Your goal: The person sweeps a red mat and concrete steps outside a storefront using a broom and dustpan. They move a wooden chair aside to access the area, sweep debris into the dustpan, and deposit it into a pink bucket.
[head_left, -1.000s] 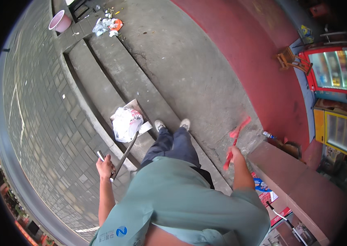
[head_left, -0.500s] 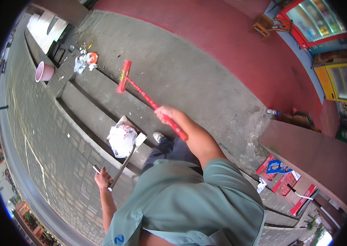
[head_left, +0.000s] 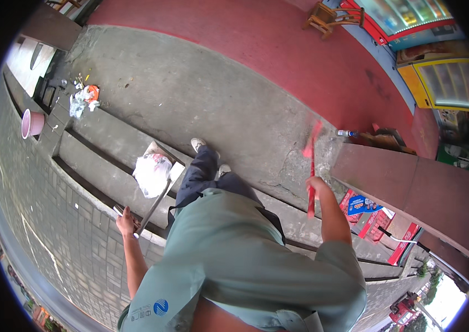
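My right hand [head_left: 315, 188], at the right, is closed round the red handle of a short broom [head_left: 312, 163]. The broom's red head points away from me and is smeared by motion, above the concrete near the wall's corner. My left hand [head_left: 126, 223], lower left, is closed at the top end of a long-handled dustpan [head_left: 177, 171]; a short pale end sticks out beyond the fingers. In the pan lies a white plastic bag [head_left: 152, 174] with faint red print. The pan is over the steps, left of my legs.
Litter with an orange piece [head_left: 91, 95] lies at the upper left, near a pink bucket [head_left: 33, 123]. Concrete steps [head_left: 93, 157] drop to brick paving [head_left: 63, 221]. A brown ledge [head_left: 406, 180], red crates [head_left: 374, 224], a bottle [head_left: 346, 133] and a wooden chair [head_left: 325, 21] are at the right.
My right hand has swung the broom from the middle far to the right. My view has turned and moved right. Both my shoes now show, and the left hand keeps its grip.
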Demonstrator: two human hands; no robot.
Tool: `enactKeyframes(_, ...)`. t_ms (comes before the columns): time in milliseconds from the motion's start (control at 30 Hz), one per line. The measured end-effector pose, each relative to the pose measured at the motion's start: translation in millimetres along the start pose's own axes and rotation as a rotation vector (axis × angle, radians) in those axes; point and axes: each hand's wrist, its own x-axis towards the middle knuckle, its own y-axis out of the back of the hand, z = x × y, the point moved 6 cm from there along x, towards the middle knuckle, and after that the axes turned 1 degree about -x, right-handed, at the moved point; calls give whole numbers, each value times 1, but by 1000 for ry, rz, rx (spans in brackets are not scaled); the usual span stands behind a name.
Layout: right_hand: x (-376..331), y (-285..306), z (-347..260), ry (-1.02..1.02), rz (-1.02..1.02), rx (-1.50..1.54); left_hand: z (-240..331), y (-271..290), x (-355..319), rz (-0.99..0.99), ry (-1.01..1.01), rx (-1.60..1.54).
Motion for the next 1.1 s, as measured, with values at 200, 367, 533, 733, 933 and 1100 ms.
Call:
enactKeyframes(200, 35, -180, -80, 119, -228, -174, 24, -39, 44, -70, 61, 34)
enactKeyframes(367, -73, -415, -104, -26, -722, -196, 53, -85, 44, -30, 72, 48)
enactKeyframes(533, -76, -433, -159, -293, -1042, -235, 70, -98, 66, -55, 108, 77)
enactKeyframes(733, -63, -276, -181, 393, -644, -479, 95, -118, 59, -22, 36, 96)
enactKeyframes(933, -63, -38, -179, 234, -87, -539, 78, -117, 23, 129, 43, -42)
enactKeyframes(1100, 59, 7, -199, -49, -16, -104, 62, -102, -16, 208, 56, -123)
